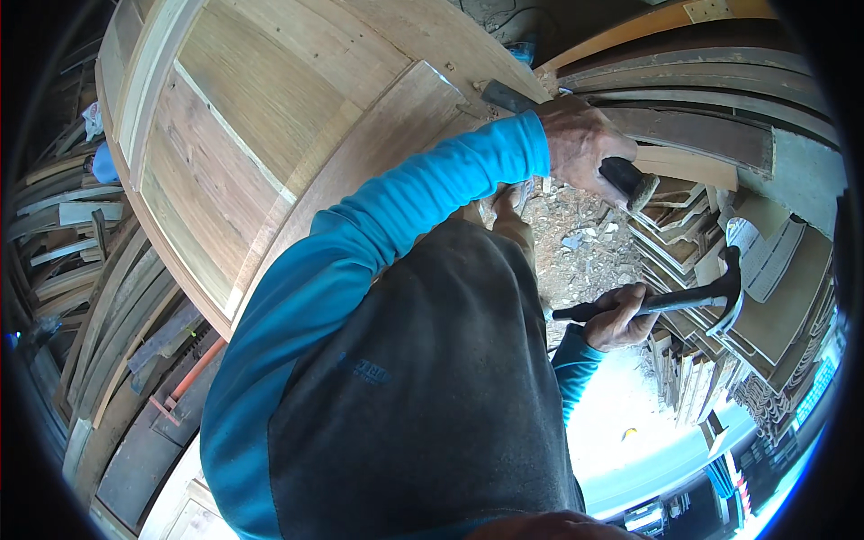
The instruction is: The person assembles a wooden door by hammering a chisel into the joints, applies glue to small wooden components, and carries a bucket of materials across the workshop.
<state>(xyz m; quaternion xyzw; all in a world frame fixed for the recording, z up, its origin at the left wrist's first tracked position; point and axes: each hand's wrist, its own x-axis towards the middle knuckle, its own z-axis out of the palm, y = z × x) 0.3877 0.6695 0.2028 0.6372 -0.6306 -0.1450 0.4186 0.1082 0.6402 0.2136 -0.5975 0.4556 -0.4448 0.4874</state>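
My left hand (585,148) is closed around a chisel, its dark handle (621,175) ending in a worn, pale butt. On the other side of the fist, a wide dark blade (508,96) points toward a wooden door panel (351,135). Whether the blade touches the wood, I cannot tell. Lower down on the right, my right hand (619,319) grips a claw hammer (688,299) around its dark shaft. The hammer's metal head is turned to the right, apart from the chisel's butt.
Wood chips (585,234) litter the ground by my feet (511,200). Stacked boards (693,81) line the upper right, with bent strips and sheets (765,306) below them. More long timber (108,306) is piled at the left, near an orange bar (196,367).
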